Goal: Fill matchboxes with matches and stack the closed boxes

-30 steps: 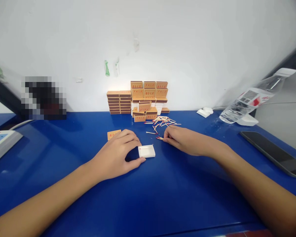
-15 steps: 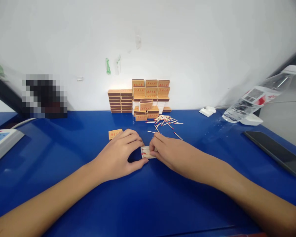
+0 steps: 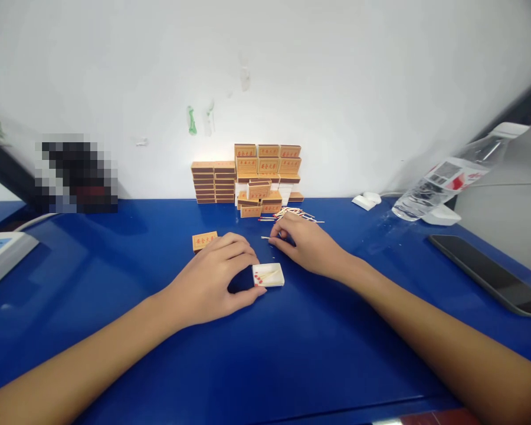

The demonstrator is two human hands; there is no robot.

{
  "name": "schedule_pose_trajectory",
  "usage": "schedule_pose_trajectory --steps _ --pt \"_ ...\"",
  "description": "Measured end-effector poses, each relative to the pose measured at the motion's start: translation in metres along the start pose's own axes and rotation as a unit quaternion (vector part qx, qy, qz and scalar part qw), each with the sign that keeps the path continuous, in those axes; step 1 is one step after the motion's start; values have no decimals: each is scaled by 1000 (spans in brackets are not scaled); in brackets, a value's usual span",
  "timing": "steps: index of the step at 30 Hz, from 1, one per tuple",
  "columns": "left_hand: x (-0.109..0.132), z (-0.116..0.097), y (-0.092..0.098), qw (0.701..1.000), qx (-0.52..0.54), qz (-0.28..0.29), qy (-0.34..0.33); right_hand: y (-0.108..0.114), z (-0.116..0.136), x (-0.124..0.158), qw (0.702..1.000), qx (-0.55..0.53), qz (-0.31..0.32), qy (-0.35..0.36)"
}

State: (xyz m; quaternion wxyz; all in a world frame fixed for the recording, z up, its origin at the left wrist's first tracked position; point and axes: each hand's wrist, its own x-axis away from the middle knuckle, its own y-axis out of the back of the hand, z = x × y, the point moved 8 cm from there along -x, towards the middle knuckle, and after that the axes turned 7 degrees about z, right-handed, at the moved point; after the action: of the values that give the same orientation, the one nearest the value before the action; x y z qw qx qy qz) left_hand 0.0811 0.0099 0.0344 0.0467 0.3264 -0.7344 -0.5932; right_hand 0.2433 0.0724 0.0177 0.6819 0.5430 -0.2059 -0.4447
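My left hand [image 3: 215, 277] rests on the table with thumb and fingertips spread around the left end of a white matchbox tray [image 3: 272, 284]. A few red-tipped matches [image 3: 265, 275] lie inside it. Beyond the tray, my right hand [image 3: 312, 245] pinches one end of a single match [image 3: 264, 238] between thumb and forefinger, close to the tabletop. A pile of loose matches [image 3: 294, 212] lies just behind that hand, partly covered by it. An orange matchbox sleeve or box [image 3: 204, 241] sits behind my left hand, partly hidden.
Stacked matchboxes [image 3: 215, 182] stand against the wall, with more boxes [image 3: 268, 165] to their right. A leaning plastic bottle [image 3: 455, 174], a white device [image 3: 366, 201] and a phone [image 3: 491, 271] are to the right. A power strip [image 3: 6, 254] lies left on the blue table [image 3: 256, 360].
My right hand has left the tray and moved back to a match on the table, pinching it. Matches in the tray now show uncovered. My left hand stays at the tray.
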Motion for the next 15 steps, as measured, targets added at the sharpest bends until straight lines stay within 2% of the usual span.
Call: schedule_pose_trajectory --steps 4,10,15 --pt "0 1 0 1000 -2 2 3 -5 3 -3 999 6 38 -5" --pt "1 0 1 1000 -3 -1 0 18 12 11 997 -75 16 6" --pt "1 3 -2 1000 1 9 10 19 22 18 993 -106 37 31"
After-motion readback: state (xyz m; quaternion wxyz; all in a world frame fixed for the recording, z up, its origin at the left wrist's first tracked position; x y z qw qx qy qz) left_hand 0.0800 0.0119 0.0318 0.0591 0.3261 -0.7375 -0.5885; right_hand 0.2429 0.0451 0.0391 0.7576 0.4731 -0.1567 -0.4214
